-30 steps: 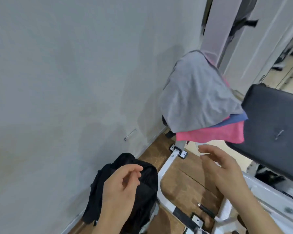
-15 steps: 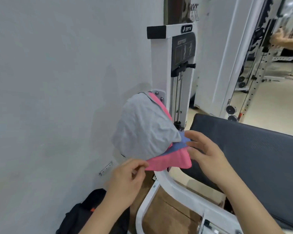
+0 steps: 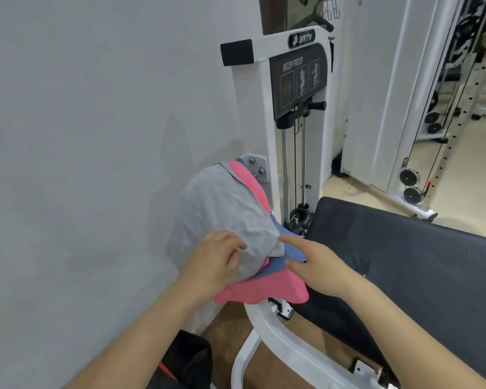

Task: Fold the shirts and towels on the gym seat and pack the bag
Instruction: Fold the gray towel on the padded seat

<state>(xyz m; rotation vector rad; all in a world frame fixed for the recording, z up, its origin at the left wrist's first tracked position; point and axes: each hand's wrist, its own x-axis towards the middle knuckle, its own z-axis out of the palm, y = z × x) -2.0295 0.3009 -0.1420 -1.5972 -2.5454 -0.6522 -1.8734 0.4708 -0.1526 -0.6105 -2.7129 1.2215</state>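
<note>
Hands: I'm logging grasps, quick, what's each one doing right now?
Left hand: fingers curled on the grey cloth, gripping it.
Right hand: open, straight fingers touching the blue cloth.

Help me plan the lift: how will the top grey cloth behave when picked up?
The grey cloth is probably floppy: it hangs draped and creased. Likely light, looking thin. It may drag the blue cloth beneath.

Left hand (image 3: 216, 262) and right hand (image 3: 320, 266) are bare, as are both forearms (image 3: 404, 332) (wrists included).
</note>
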